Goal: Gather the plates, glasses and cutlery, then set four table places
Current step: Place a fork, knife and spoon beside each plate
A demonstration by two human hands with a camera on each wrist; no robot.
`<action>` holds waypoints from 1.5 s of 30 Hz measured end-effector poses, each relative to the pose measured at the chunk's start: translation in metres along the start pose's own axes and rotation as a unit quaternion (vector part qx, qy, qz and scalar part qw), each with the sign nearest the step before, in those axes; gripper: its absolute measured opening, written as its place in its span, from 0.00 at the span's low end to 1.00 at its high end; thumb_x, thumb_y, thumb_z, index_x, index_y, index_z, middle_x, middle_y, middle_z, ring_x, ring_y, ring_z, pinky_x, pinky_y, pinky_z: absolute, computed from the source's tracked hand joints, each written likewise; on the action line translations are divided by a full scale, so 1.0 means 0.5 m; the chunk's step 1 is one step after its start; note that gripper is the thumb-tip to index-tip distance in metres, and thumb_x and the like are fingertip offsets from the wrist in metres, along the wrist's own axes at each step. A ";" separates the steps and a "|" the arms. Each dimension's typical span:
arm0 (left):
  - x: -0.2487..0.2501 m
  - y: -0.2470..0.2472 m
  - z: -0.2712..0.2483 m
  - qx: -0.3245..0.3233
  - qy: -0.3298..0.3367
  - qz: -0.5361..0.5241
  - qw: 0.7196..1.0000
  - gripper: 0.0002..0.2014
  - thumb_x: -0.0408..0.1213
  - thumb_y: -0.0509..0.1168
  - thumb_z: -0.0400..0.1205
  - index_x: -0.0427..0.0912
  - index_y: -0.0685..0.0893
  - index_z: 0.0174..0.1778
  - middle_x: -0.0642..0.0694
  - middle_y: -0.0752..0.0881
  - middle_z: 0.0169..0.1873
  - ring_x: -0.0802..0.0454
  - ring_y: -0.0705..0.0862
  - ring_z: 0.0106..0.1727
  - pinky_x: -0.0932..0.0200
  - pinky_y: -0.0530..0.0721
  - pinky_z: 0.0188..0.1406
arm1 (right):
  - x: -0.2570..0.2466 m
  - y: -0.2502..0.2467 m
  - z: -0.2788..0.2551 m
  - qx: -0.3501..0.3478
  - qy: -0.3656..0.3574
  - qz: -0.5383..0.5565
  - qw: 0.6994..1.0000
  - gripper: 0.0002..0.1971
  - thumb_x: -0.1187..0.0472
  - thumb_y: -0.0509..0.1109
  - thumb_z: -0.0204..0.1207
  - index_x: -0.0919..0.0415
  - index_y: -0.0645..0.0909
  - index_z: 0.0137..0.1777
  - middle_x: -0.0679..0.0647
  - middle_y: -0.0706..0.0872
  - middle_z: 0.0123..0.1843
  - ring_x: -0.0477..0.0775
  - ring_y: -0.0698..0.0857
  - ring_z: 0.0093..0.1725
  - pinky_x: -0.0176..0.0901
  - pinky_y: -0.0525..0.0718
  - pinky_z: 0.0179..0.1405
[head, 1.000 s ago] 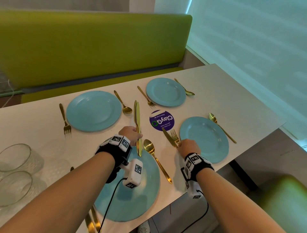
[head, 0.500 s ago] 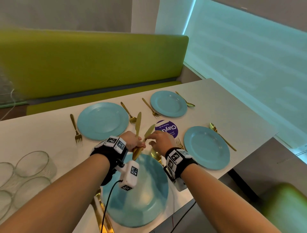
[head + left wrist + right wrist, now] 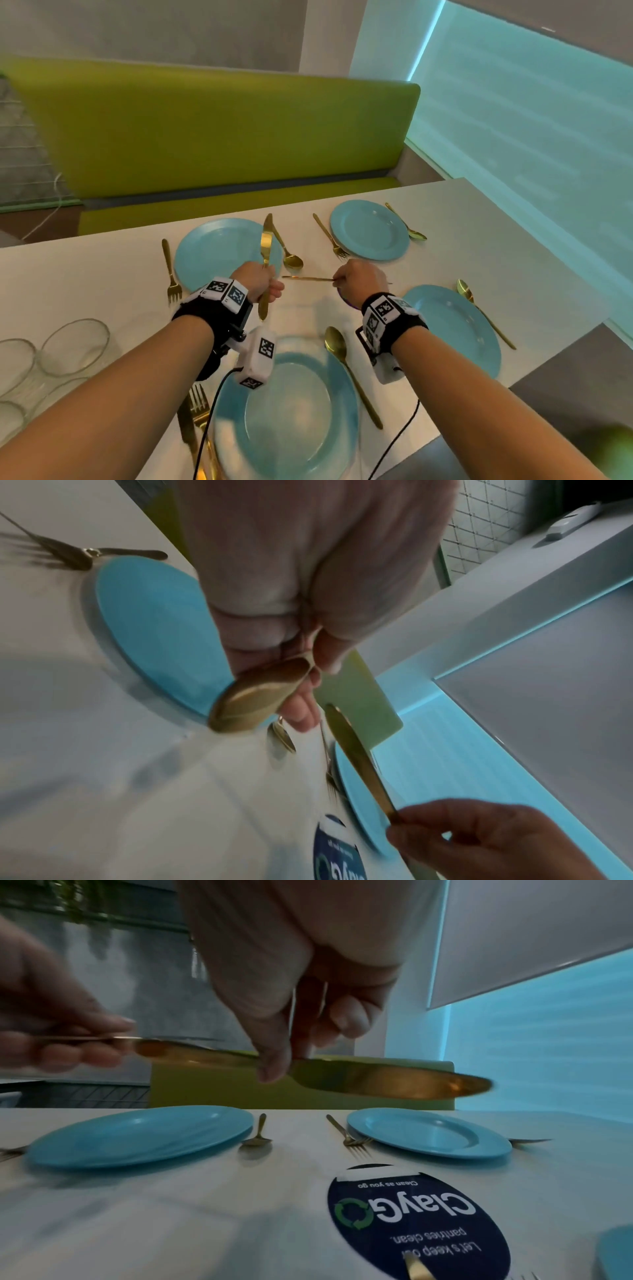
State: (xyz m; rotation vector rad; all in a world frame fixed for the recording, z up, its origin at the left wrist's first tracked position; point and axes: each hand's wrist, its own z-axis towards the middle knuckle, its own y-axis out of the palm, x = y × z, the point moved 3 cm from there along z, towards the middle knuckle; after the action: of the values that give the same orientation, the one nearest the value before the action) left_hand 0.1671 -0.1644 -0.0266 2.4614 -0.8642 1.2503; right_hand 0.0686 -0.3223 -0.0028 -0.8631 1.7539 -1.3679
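Now one knife (image 3: 264, 263) gripped in left hand (image 3: 257, 279), second knife (image 3: 308, 279) pinched by right hand (image 3: 359, 279); thin, stiff, slick metal judged best held mid-handle.

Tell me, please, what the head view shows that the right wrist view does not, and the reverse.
Only the head view: the glasses at the table's left edge, the near plate with its spoon, and the left hand gripping a gold knife upright.

Only the right wrist view: the sticker in full, reading "ClayGo", and the flat of the blade.

Both: the right hand pinching a second gold knife held level, and the two far plates.
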 end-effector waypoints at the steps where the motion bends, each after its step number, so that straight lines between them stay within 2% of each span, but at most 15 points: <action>1: 0.004 -0.010 0.014 0.023 -0.001 -0.001 1.000 0.09 0.34 0.48 0.89 0.34 0.71 0.51 0.39 0.77 0.30 0.49 0.74 0.27 0.63 0.75 0.20 | 0.011 -0.002 0.020 -0.009 0.025 0.002 1.000 0.11 0.59 0.66 0.79 0.53 0.88 0.57 0.53 0.87 0.57 0.57 0.84 0.58 0.46 0.82 0.54; 4: 0.013 -0.037 0.053 0.065 -0.009 -0.008 0.998 0.10 0.34 0.49 0.88 0.34 0.72 0.59 0.39 0.79 0.31 0.48 0.76 0.28 0.58 0.76 0.27 | 0.037 0.005 0.088 -0.033 0.101 0.029 0.994 0.11 0.58 0.66 0.79 0.55 0.87 0.56 0.54 0.88 0.56 0.58 0.86 0.56 0.46 0.85 0.52; 7: 0.019 -0.056 0.084 0.088 -0.012 -0.020 0.996 0.09 0.34 0.51 0.88 0.33 0.74 0.54 0.39 0.81 0.33 0.47 0.78 0.31 0.55 0.80 0.35 | 0.046 0.026 0.164 -0.049 0.137 0.058 0.988 0.13 0.58 0.63 0.80 0.59 0.86 0.59 0.55 0.87 0.58 0.57 0.85 0.57 0.43 0.84 0.52; 9: 0.023 -0.065 0.101 0.107 -0.003 -0.023 0.994 0.09 0.35 0.52 0.87 0.34 0.74 0.50 0.40 0.82 0.33 0.48 0.79 0.32 0.53 0.82 0.40 | 0.041 0.036 0.209 -0.049 0.139 0.072 0.986 0.15 0.60 0.58 0.83 0.63 0.83 0.60 0.57 0.86 0.60 0.58 0.84 0.61 0.42 0.78 0.48; 12: 0.032 -0.077 0.119 0.134 0.018 -0.020 0.991 0.08 0.34 0.54 0.87 0.35 0.74 0.48 0.42 0.82 0.33 0.49 0.79 0.31 0.56 0.81 0.37 | 0.021 0.047 0.255 -0.077 0.143 0.079 0.983 0.16 0.63 0.55 0.83 0.64 0.81 0.63 0.58 0.84 0.64 0.58 0.82 0.64 0.39 0.78 0.49; 15: 0.038 -0.088 0.135 0.146 0.027 -0.026 0.989 0.06 0.34 0.55 0.86 0.35 0.75 0.49 0.43 0.82 0.33 0.49 0.79 0.31 0.57 0.81 0.35 | 0.005 0.060 0.292 -0.085 0.160 0.074 0.981 0.17 0.63 0.59 0.81 0.67 0.78 0.67 0.62 0.81 0.67 0.61 0.80 0.67 0.36 0.76 0.39; 19: 0.036 -0.096 0.153 0.158 0.022 -0.031 0.987 0.06 0.34 0.56 0.86 0.36 0.74 0.49 0.43 0.82 0.34 0.50 0.79 0.31 0.57 0.81 0.35 | 0.000 0.082 0.328 -0.062 0.190 0.147 0.969 0.16 0.63 0.56 0.82 0.66 0.82 0.60 0.60 0.84 0.64 0.59 0.82 0.64 0.42 0.78 0.51; 21: 0.035 -0.097 0.160 0.160 0.021 -0.028 0.986 0.06 0.34 0.56 0.86 0.37 0.75 0.47 0.44 0.83 0.34 0.50 0.79 0.32 0.56 0.82 0.37 | 0.004 0.093 0.340 -0.055 0.201 0.173 0.963 0.16 0.63 0.56 0.83 0.67 0.80 0.64 0.60 0.83 0.66 0.59 0.81 0.66 0.43 0.76 0.50; 24: 0.036 -0.099 0.167 0.166 0.017 -0.015 0.986 0.06 0.35 0.56 0.86 0.38 0.75 0.46 0.45 0.83 0.34 0.50 0.80 0.34 0.56 0.83 0.41 | 0.012 0.108 0.347 -0.061 0.208 0.197 0.956 0.19 0.62 0.59 0.82 0.68 0.76 0.69 0.63 0.80 0.68 0.62 0.79 0.68 0.45 0.77 0.55; 26: 0.038 -0.100 0.170 0.167 0.016 -0.014 0.986 0.06 0.35 0.57 0.86 0.38 0.75 0.48 0.45 0.83 0.35 0.50 0.81 0.35 0.56 0.84 0.42 | 0.018 0.113 0.356 -0.063 0.209 0.195 0.956 0.18 0.61 0.60 0.81 0.67 0.77 0.68 0.62 0.81 0.67 0.61 0.80 0.66 0.42 0.74 0.48; 30: 0.039 -0.102 0.180 0.169 0.012 -0.012 0.985 0.07 0.36 0.57 0.86 0.39 0.76 0.44 0.45 0.84 0.35 0.48 0.82 0.38 0.49 0.85 0.51 | 0.017 0.114 0.370 -0.050 0.219 0.168 0.960 0.12 0.62 0.63 0.79 0.68 0.84 0.53 0.62 0.87 0.55 0.61 0.84 0.46 0.39 0.74 0.33; 32: 0.037 -0.101 0.183 0.170 0.011 -0.012 0.985 0.09 0.36 0.57 0.86 0.43 0.75 0.39 0.45 0.84 0.35 0.46 0.82 0.40 0.47 0.85 0.54 | 0.013 0.112 0.372 -0.040 0.232 0.180 0.955 0.10 0.63 0.65 0.77 0.69 0.84 0.49 0.62 0.88 0.50 0.63 0.86 0.49 0.42 0.78 0.38; 35: 0.032 -0.097 0.186 0.171 0.007 -0.011 0.985 0.09 0.36 0.58 0.86 0.44 0.75 0.39 0.45 0.84 0.35 0.47 0.83 0.40 0.47 0.85 0.54 | 0.011 0.111 0.376 -0.028 0.242 0.179 0.953 0.09 0.64 0.66 0.77 0.68 0.84 0.50 0.62 0.86 0.47 0.63 0.87 0.51 0.45 0.81 0.44; 38: 0.031 -0.094 0.186 0.171 0.006 -0.013 0.985 0.07 0.36 0.57 0.86 0.42 0.76 0.42 0.45 0.84 0.36 0.48 0.82 0.38 0.48 0.86 0.53 | 0.011 0.112 0.379 -0.019 0.240 0.175 0.955 0.09 0.64 0.66 0.77 0.67 0.84 0.51 0.62 0.88 0.50 0.63 0.87 0.52 0.47 0.84 0.48; 45: 0.025 -0.095 0.190 0.172 0.002 -0.015 0.985 0.10 0.36 0.58 0.85 0.44 0.75 0.37 0.45 0.84 0.35 0.48 0.82 0.37 0.46 0.86 0.53 | 0.013 0.115 0.384 -0.012 0.233 0.164 0.959 0.09 0.65 0.64 0.78 0.68 0.84 0.50 0.63 0.88 0.51 0.63 0.87 0.51 0.49 0.85 0.48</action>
State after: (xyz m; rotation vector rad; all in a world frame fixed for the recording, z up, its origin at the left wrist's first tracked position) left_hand 0.2635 -0.1757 -0.0714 2.7194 -0.6510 1.5018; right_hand 0.2272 -0.4084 -0.0904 -0.2429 2.1526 -1.3965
